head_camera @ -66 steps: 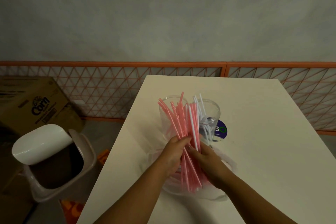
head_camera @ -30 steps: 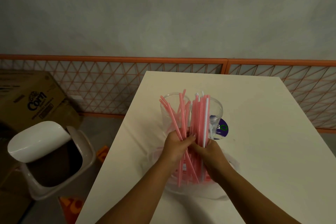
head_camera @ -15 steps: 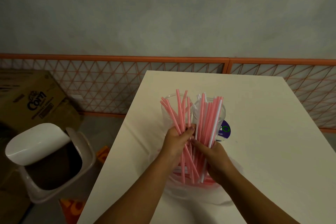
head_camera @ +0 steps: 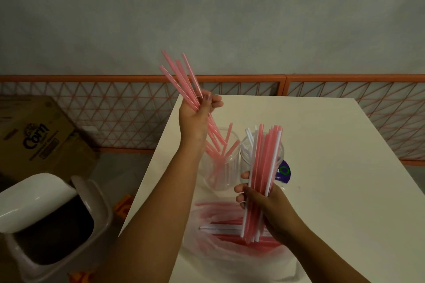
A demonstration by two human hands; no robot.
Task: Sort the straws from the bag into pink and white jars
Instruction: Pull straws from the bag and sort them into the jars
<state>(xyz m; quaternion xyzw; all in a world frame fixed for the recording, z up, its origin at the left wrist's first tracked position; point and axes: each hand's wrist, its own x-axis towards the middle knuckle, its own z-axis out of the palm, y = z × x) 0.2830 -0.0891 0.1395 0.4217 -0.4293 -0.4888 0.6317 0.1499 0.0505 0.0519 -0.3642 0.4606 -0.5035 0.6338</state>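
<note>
Your left hand pinches a fan of pink straws raised above the pink jar; your right hand is closed around a mixed bundle over the bag on the counter. Likely next: lower the pink ones in, tips first. The white jar sits mostly hidden behind the bundle.

pink straws, white table, orange lattice fence, grey wall
</note>
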